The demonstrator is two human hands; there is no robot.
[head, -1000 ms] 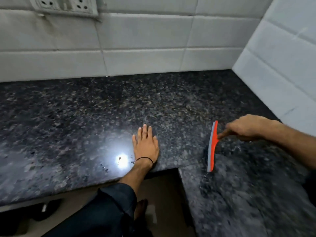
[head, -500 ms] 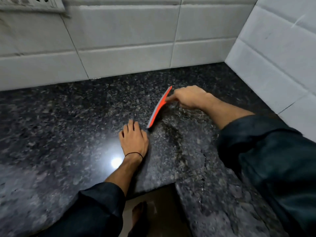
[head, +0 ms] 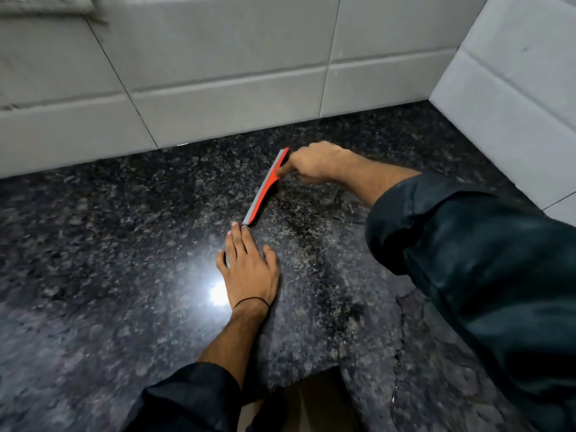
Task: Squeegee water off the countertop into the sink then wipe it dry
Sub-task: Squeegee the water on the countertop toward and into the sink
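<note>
An orange squeegee (head: 264,188) with a grey rubber blade lies slanted on the dark speckled granite countertop (head: 109,229), blade edge down. My right hand (head: 314,162) grips its handle near the far end, fingers curled round it. My left hand (head: 247,266) rests flat on the counter, fingers straight, its fingertips just at the squeegee's near end. A dark wet streak with water trails (head: 327,275) shows on the stone right of the squeegee. No sink or cloth is in view.
White tiled walls (head: 218,73) close the counter at the back and on the right, meeting in a corner. The L-shaped counter's inner corner edge (head: 311,374) is near me, with floor below. A lamp glare (head: 218,293) shines beside my left wrist.
My right hand has swept the squeegee from the right counter section leftward and farther back, up to my left fingertips. My left hand stayed flat. The camera moved closer.
</note>
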